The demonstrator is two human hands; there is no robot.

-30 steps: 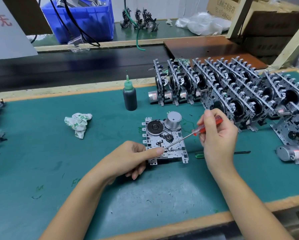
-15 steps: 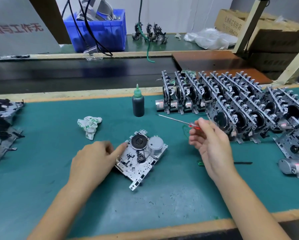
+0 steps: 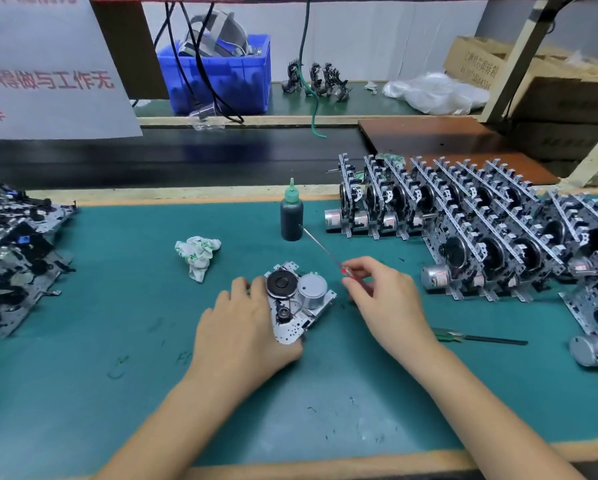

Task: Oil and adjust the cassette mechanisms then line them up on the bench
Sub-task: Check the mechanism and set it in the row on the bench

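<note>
1. Since the earlier frame the cassette mechanism (image 3: 299, 306) has turned and slid under the left hand (image 3: 243, 332); the screwdriver (image 3: 325, 252) tip has swung over to the oil bottle (image 3: 291, 216).
2. Left hand grip: fingers curled over the mechanism's left edge, thumb under its near corner, holding it.
3. Mechanism lies tilted on the green tabletop (image 3: 82, 393), centre, black flywheel and silver motor face up.
4. Right hand (image 3: 382, 299) is just right of the mechanism, not touching it; grip pinches the screwdriver's red handle, shaft pointing far-left, tip at the bottle's side.
5. Rows of mechanisms (image 3: 463, 223) stand on edge far right, well apart from both hands.
6. Crumpled cloth (image 3: 197, 255) lies left of the bottle.
7. Heap of mechanisms (image 3: 16, 258) at left edge.
8. Green-handled tool (image 3: 477, 337) lies flat, right of the right wrist.
</note>
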